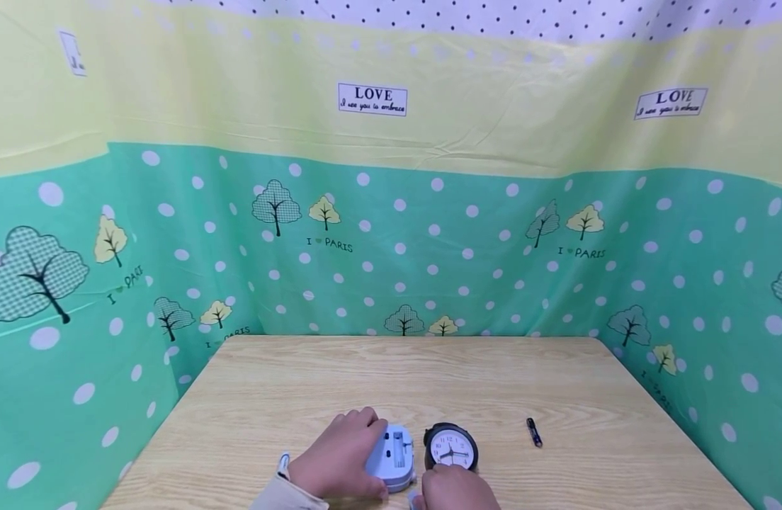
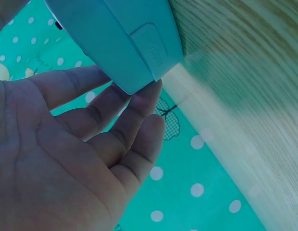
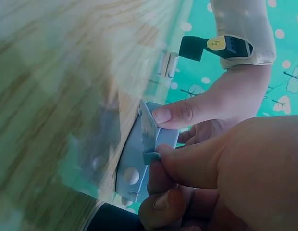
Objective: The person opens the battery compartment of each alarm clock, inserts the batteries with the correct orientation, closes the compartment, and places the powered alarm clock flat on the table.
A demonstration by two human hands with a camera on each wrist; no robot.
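The left hand [image 1: 343,453], on the left of the black clock [image 1: 451,448], reaches in from a pale sleeve [image 1: 282,497] with its back turned up and its fingers spread along the far side. The right hand [image 1: 460,489] is on the near side of the black clock, knuckles up, and in the head view it overlaps the clock's lower rim; whether it touches the clock I cannot tell. The blue box [image 1: 389,465] sits just left of the black clock, its open battery slot facing up, between the two hands but nearer the left one. The left hand is partly closed round the box: the thumb presses the near side, while the bent fingers meet the far side. The right hand is nearly closed, its thumb and forefinger pinching a small blue cover [image 3: 149,129] near and left of the black clock; whether the cover touches the box is unclear. Well apart to the right of the black clock, a small dark stick [image 1: 534,433] lies on the wooden table [image 1: 416,375]
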